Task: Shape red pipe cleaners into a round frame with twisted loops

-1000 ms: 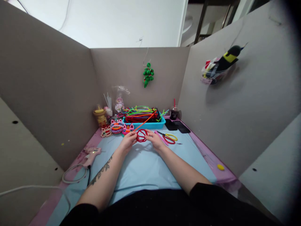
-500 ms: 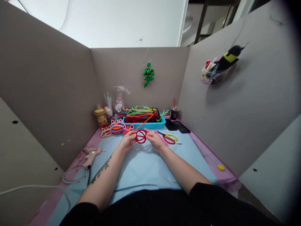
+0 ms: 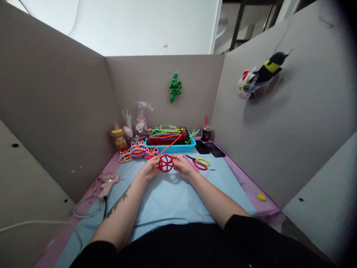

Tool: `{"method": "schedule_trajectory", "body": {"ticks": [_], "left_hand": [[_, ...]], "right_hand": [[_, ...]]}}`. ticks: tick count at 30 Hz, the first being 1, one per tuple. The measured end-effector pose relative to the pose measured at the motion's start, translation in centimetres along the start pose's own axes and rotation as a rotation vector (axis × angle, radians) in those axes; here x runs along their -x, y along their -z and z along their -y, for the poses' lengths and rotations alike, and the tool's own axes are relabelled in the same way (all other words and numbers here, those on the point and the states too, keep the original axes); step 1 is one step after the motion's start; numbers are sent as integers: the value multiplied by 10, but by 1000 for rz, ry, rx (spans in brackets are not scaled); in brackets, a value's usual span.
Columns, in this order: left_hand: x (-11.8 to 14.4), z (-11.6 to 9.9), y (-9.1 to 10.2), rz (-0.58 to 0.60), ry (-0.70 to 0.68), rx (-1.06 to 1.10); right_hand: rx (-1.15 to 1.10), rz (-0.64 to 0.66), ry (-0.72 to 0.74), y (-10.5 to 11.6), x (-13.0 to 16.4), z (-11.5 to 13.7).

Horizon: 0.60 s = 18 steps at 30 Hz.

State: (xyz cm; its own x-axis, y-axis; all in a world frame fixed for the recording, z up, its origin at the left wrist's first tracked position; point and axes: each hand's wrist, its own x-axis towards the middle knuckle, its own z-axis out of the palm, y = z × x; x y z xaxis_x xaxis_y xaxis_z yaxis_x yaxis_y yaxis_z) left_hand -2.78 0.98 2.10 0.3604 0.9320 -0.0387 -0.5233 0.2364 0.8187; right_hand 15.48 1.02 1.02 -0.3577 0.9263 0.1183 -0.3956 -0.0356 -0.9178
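Observation:
Between my hands, above the blue table cover (image 3: 178, 201), is a red ring of pipe cleaner (image 3: 166, 163) with several spokes crossing at its middle, like a small wheel. Fingers of my left hand (image 3: 151, 167) pinch its left rim. At the right rim, the fingers of my right hand (image 3: 181, 165) are closed on it too. The ring's face is turned toward me. Behind it, an orange pipe cleaner (image 3: 169, 146) slants from near my left fingers up to the tray.
A blue tray (image 3: 173, 149) of colourful pipe cleaners stands at the back, with lion-head crafts (image 3: 137, 149) on its left. Scissors (image 3: 201, 163) lie right of my hands, below dark phones (image 3: 209, 148). A pink glue gun (image 3: 109, 185) with a cord rests at left.
The red wheel has turned from a tilted view to face me more fully, so its spokes show clearly. Both hands still hold it and have shifted only slightly.

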Motion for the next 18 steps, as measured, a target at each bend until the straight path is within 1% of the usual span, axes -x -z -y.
{"method": "schedule_trajectory", "body": {"ticks": [3, 6, 8, 10, 12, 16, 18], "left_hand": [[-3, 4, -2, -89, -42, -73], [-8, 8, -3, -264, -133, -166], [-10, 10, -3, -350, -210, -242], [-11, 10, -4, -363, -281, -317], [-11, 11, -6, -332, -348, -391], [-7, 12, -10, -307, -465, -515], [-6, 12, -12, -319, -488, -561]], "right_hand": [[-59, -2, -47, 4, -3, -3], [-109, -103, -20, 9, -7, -6], [-122, -171, 7, 12, -9, -8], [-119, -211, 27, 13, -10, -9], [-116, -219, 42, 13, -11, -10], [-102, -184, 31, 10, -9, -14], [-94, -163, 23, 8, -9, -15]]}}
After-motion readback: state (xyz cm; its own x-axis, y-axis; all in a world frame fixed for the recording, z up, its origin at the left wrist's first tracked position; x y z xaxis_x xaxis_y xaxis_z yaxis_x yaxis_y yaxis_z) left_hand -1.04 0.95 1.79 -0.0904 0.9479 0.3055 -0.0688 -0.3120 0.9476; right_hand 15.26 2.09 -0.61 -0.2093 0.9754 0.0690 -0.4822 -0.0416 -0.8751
